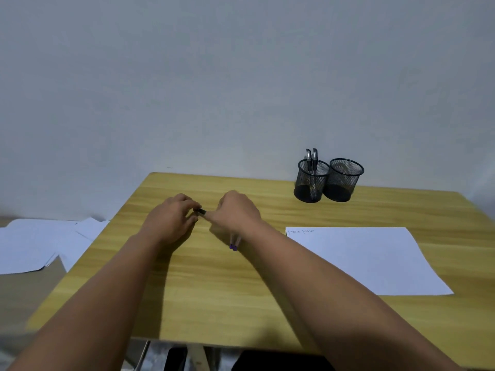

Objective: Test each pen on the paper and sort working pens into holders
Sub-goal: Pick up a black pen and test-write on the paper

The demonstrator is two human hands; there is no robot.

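Note:
Both hands meet over the middle of the wooden table [203, 285]. My left hand [171, 218] pinches the dark cap end of a pen [201, 211]. My right hand [235, 212] grips the same pen's body, most of it hidden in the fist. Two purple pen ends [233, 247] stick out on the table beneath my right wrist. A white sheet of paper [367, 261] with small scribbles at its top left lies to the right. Behind it stand two black mesh holders: the left holder [310, 182] contains two black pens [311, 159], the right holder [343, 180] looks empty.
Loose white sheets [40, 245] lie on the floor left of the table. A plain wall rises right behind the table's far edge. Dark shapes sit under the table's near edge.

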